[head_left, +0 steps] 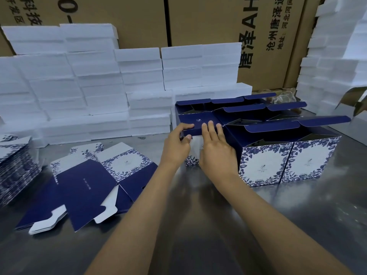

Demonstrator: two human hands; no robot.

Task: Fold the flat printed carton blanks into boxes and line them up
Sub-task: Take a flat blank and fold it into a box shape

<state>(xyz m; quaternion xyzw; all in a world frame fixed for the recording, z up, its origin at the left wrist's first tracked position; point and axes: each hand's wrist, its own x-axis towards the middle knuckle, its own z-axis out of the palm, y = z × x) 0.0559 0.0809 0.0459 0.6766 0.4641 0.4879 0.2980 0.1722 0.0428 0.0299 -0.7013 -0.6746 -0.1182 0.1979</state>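
Observation:
A folded blue-and-white floral carton (195,125) stands at the left end of the front row of boxes. My left hand (176,145) grips its near left top edge, thumb under and fingers on the navy lid flap. My right hand (215,149) lies flat against its front, straight fingers pressing the flap's edge. Two finished boxes (286,161) stand to the right with lids up, and more open boxes (248,110) fill the rows behind. Flat printed blanks (89,187) lie fanned on the metal table at left.
A tall pile of flat blanks (15,171) sits at the far left edge. White foam blocks (99,86) are stacked behind and at the right (335,66). Brown shipping cartons (208,20) form the back wall. The steel table (198,225) is bare in front of me.

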